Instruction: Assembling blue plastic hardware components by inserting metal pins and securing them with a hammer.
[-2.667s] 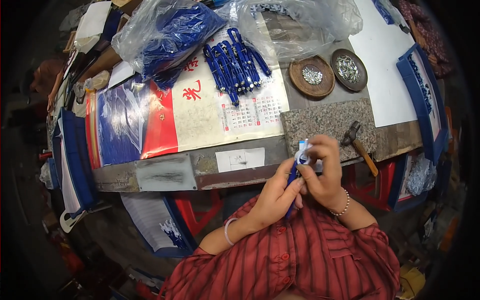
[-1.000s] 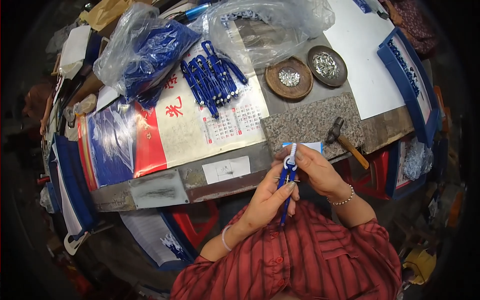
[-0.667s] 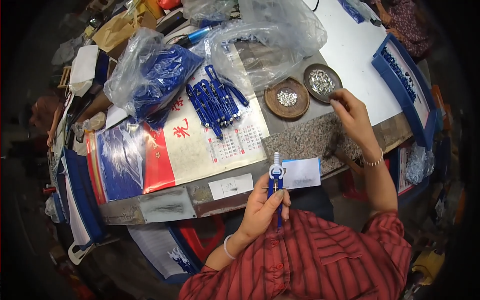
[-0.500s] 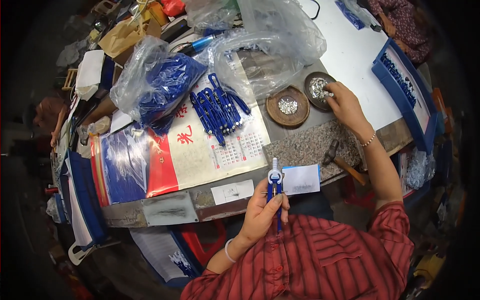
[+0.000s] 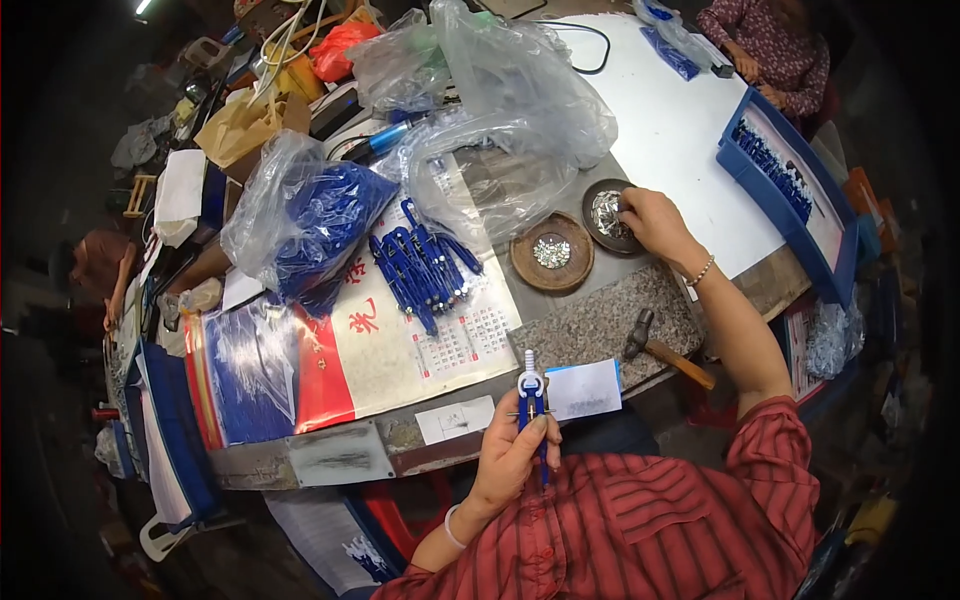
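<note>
My left hand (image 5: 515,452) is closed round a blue drawing compass (image 5: 531,400), held upright with its white ribbed top pointing away from me. My right hand (image 5: 657,225) reaches into a dark round dish (image 5: 622,247) of small silvery metal pieces (image 5: 606,212); its fingertips are among them, and what they pinch is hidden. Beside that dish stands a brown wooden bowl (image 5: 524,262) with smaller metal bits (image 5: 551,252). Farther left, a pile of blue compasses (image 5: 420,268) lies on a printed poster sheet (image 5: 400,365).
A hammer (image 5: 668,352) rests on a granite slab (image 5: 580,322). Clear plastic bags (image 5: 520,80), one full of blue parts (image 5: 330,215), cover the back left. A blue tray of compasses (image 5: 785,200) stands at the right. Another person (image 5: 775,50) sits at the far right.
The view has shifted, so the table things appear lower and slightly left. My right hand stays at the dark dish, and my left hand still holds the compass.
</note>
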